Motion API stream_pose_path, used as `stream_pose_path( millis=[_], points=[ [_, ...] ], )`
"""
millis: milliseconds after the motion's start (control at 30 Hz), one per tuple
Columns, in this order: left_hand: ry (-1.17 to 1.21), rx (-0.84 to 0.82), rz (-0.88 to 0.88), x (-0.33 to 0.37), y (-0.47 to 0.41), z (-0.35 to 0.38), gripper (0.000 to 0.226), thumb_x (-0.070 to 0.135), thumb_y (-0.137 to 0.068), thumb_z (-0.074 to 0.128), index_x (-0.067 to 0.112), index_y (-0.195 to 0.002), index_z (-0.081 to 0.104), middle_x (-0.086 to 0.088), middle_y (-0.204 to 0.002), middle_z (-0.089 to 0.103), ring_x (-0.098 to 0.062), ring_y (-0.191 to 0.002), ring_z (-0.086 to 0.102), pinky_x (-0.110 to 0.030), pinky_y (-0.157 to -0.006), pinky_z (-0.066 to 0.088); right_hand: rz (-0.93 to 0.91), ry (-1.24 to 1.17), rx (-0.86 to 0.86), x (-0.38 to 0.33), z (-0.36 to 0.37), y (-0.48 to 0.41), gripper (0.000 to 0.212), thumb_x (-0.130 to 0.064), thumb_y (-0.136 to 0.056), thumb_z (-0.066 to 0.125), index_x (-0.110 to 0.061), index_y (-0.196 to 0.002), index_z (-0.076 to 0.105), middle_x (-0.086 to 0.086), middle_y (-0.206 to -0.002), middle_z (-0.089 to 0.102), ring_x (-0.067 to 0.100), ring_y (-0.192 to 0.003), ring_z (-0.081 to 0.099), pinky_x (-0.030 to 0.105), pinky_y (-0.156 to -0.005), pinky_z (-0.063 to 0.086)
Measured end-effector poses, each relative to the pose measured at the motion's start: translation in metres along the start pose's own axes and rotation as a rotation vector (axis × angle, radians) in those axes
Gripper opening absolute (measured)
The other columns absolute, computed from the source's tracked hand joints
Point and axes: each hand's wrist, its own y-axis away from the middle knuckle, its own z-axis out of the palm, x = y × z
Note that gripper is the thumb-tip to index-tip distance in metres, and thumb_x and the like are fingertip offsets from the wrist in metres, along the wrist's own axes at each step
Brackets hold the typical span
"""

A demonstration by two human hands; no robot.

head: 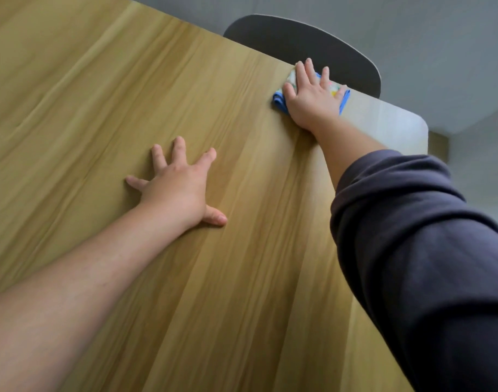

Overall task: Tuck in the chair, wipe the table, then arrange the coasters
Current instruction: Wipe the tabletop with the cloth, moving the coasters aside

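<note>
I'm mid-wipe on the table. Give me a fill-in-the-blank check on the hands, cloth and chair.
1. The right hand presses a cloth with a ____ border onto the table.
2. The left hand lies flat on the table, holding ____.
3. The dark sleeve covers the ____ arm.
4. The chair back stands beyond the table's ____ edge.
Missing: blue; nothing; right; far.

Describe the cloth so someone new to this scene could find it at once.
Start at the far edge of the wooden table, just in front of the grey chair back. There the right hand presses flat on the cloth. It is the only blue thing in view, with a pale patterned middle.
</note>
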Motion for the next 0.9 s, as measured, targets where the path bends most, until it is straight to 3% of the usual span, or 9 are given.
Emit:
stream_pose_path(
  millis=[267, 633, 900],
  points=[
    [0.002, 0.001, 0.003, 0.002, 0.003, -0.002, 0.121, 0.059, -0.053, 0.083, 0.05, -0.145, 0.006, -0.001, -0.158, -0.016, -0.036, -0.144, -0.012, -0.077, -0.098, 0.017, 0.183, -0.012, 0.003, 0.046, -0.01, 0.027, 0.061, -0.043, -0.098, 0.018, -0.026, -0.156, 0.008, -0.007, -0.165, -0.001, 0.027, -0.151, -0.005, 0.065, -0.114, -0.004],
    [-0.053, -0.013, -0.015, 0.008, 0.009, -0.009, 0.116, 0.056, -0.057, 0.083, 0.044, -0.146, 0.01, -0.005, -0.159, -0.013, -0.038, -0.144, -0.009, -0.076, -0.1, 0.019, -0.007, 0.07, -0.049, 0.056, -0.001, 0.144, 0.06, -0.047, -0.102, 0.02, -0.028, -0.157, 0.008, -0.009, -0.165, -0.002, 0.023, -0.151, -0.007, 0.061, -0.116, -0.005],
    [-0.156, -0.006, -0.038, 0.022, 0.023, -0.011, 0.108, 0.056, -0.068, 0.077, 0.033, -0.15, 0.011, -0.008, -0.16, -0.007, -0.038, -0.145, -0.008, -0.074, -0.104, 0.011, -0.118, 0.12, -0.135, 0.072, 0.001, 0.27, 0.063, -0.052, -0.101, 0.02, -0.03, -0.157, 0.001, -0.014, -0.162, -0.011, 0.018, -0.15, -0.015, 0.058, -0.118, -0.004]
  ],
)
